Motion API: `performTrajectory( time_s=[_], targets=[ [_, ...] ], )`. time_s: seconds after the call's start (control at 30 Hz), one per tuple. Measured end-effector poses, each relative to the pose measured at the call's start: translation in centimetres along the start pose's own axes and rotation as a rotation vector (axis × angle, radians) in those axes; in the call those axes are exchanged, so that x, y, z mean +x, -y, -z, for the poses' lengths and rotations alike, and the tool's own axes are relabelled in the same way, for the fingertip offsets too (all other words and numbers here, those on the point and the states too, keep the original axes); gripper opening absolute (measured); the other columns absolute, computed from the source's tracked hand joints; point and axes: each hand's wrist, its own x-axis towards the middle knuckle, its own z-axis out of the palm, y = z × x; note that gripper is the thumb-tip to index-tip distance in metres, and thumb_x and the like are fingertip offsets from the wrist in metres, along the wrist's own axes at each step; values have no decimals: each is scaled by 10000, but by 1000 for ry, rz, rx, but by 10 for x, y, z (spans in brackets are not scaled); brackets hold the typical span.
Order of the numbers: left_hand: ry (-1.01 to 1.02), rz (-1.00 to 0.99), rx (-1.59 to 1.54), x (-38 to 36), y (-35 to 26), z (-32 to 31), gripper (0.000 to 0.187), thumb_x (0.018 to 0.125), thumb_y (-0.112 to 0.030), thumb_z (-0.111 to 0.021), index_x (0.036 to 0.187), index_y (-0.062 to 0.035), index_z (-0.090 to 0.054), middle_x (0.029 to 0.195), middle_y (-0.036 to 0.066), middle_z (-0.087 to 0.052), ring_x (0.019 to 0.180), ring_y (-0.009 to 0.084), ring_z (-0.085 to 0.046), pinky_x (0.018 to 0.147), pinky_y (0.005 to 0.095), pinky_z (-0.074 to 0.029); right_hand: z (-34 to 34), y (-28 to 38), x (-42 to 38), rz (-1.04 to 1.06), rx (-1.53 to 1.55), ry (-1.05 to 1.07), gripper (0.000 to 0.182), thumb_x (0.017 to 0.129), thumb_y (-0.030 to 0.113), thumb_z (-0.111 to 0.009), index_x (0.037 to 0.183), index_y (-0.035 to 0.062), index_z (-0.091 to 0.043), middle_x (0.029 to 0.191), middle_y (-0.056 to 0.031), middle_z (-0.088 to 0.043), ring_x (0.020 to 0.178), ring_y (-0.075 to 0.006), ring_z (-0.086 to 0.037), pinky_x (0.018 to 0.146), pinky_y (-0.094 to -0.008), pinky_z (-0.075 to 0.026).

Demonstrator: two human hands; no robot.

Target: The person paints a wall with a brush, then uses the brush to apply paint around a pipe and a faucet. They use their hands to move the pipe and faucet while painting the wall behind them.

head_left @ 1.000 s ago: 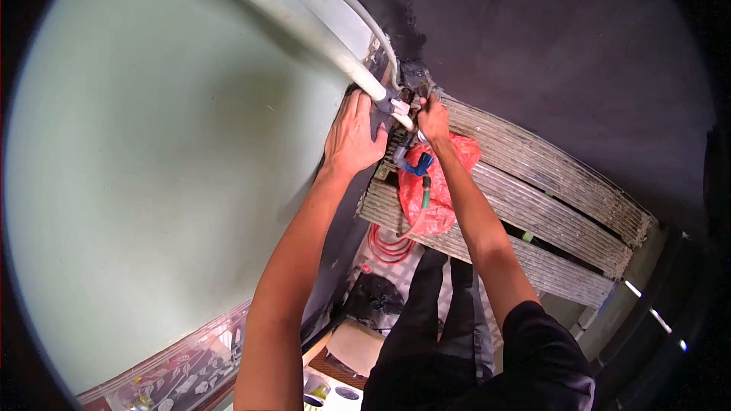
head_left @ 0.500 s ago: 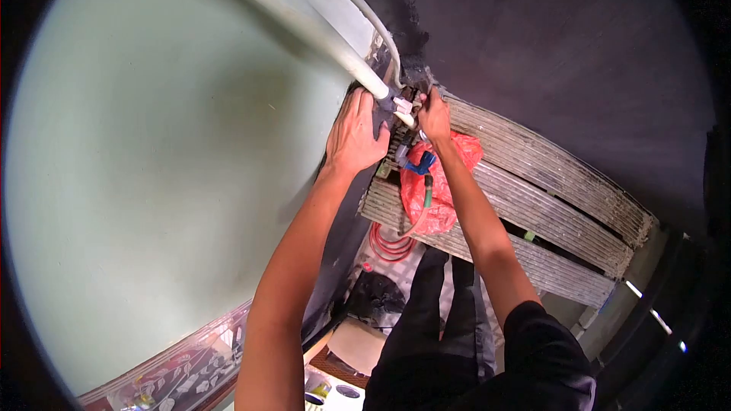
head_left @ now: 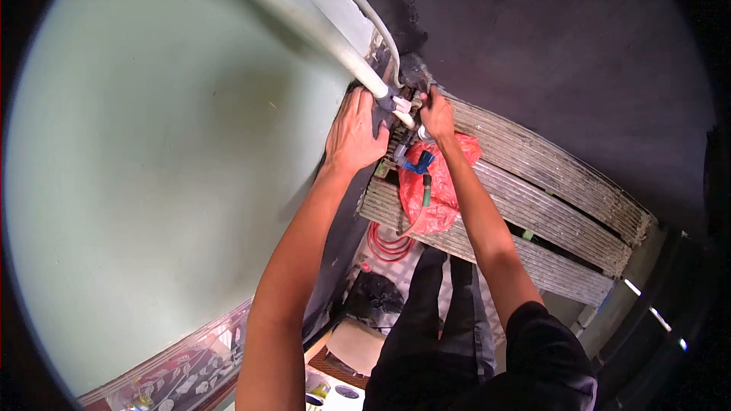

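Observation:
My left hand point(head_left: 355, 133) lies against the dark edge of the pale green wall, fingers stretched upward and thumb held apart. Close to its fingertips runs a white pipe point(head_left: 335, 46) with a grey fitting point(head_left: 389, 100). Across from it, my right hand point(head_left: 436, 117) is closed, thumb and fingers pinched on a dark grey crumpled piece that looks like cloth point(head_left: 415, 70). Between and below the hands are a grey pipe elbow point(head_left: 400, 154) and a blue valve point(head_left: 421, 163). A green hose end point(head_left: 427, 194) hangs under the valve.
A red plastic bag point(head_left: 449, 198) lies over the ribbed slats point(head_left: 533, 202) behind the valve. Below are a coiled red hose point(head_left: 390, 247) and a black bag point(head_left: 373, 294). A thinner pale hose point(head_left: 365, 7) curves above, and a dark wall point(head_left: 563, 53) stands to the right.
The dark grey crumpled piece stands out more above my right hand, bulging up and left. My right hand has shifted very slightly; my left hand stays in place.

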Motion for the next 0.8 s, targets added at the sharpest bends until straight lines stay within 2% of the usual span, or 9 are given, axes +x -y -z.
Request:
performTrajectory(
  time_s=[0.13, 0.17, 0.27, 0.3, 0.43, 0.53, 0.67, 0.7, 0.8],
  targets=[
    [0, -5, 2, 0, 1, 0, 433, 785, -101, -664, 1156, 24, -479, 1140, 237, -529, 1111, 417, -546, 1012, 476, -457, -51, -63, 5, 37, -110, -53, 387, 826, 228, -624, 1118, -25, -596, 990, -316, -692, 994, -506, -649, 910, -556, -485],
    [8, 0, 1, 0, 0, 0, 432, 785, -100, -663, 1155, 25, -479, 1136, 234, -529, 1107, 416, -547, 1008, 477, -459, -53, -68, 2, -99, -97, 34, 400, 819, 254, -630, 1117, -13, -620, 1026, -299, -698, 1018, -486, -648, 950, -545, -479],
    [22, 12, -9, 0, -1, 2, 432, 786, -98, -662, 1157, 24, -479, 1125, 228, -529, 1099, 413, -550, 999, 478, -461, -17, -32, -28, -158, -9, 42, 365, 822, 234, -622, 1088, -15, -630, 1033, -292, -699, 1016, -480, -651, 951, -544, -478],
    [26, 15, -14, 0, -2, 3, 432, 786, -97, -661, 1159, 24, -479, 1122, 226, -530, 1097, 412, -550, 996, 479, -462, -13, -29, -35, -61, 14, -37, 327, 825, 185, -611, 1079, -21, -619, 995, -292, -703, 996, -482, -661, 911, -555, -487],
    [-15, -13, -6, -1, 0, -1, 444, 785, -98, -662, 1169, 27, -478, 1124, 226, -532, 1100, 411, -552, 995, 479, -462, 1, -1, -21, -50, 48, 30, 314, 824, 103, -585, 1106, -36, -583, 981, -309, -691, 992, -509, -646, 885, -565, -478],
    [20, 18, -9, 1, 0, 1, 453, 783, -101, -664, 1174, 30, -477, 1138, 232, -534, 1109, 413, -551, 1001, 474, -463, -13, 0, 4, -11, 59, -32, 327, 822, 85, -573, 1127, -33, -580, 976, -320, -685, 999, -517, -638, 895, -559, -480],
    [12, 13, -5, 0, 1, -1, 459, 782, -103, -666, 1177, 32, -476, 1150, 238, -533, 1121, 417, -547, 1014, 472, -459, -32, -8, 2, -29, 39, -87, 409, 794, 179, -631, 1162, 5, -590, 1051, -296, -694, 1013, -492, -649, 926, -546, -493],
    [9, 11, -6, 0, 1, -1, 460, 782, -103, -666, 1179, 32, -475, 1152, 239, -532, 1124, 418, -545, 1018, 472, -457, -54, -31, 6, 29, -19, -170, 365, 848, 242, -614, 1093, -29, -633, 1001, -299, -706, 953, -490, -681, 883, -552, -516],
    [-12, -17, 20, 0, 1, -1, 462, 782, -104, -668, 1180, 31, -475, 1161, 240, -530, 1139, 421, -538, 1032, 477, -446, -64, -43, 4, -295, -96, 0, 483, 794, 314, -630, 1118, -44, -625, 1032, -325, -686, 990, -494, -654, 942, -543, -490]
  ],
)
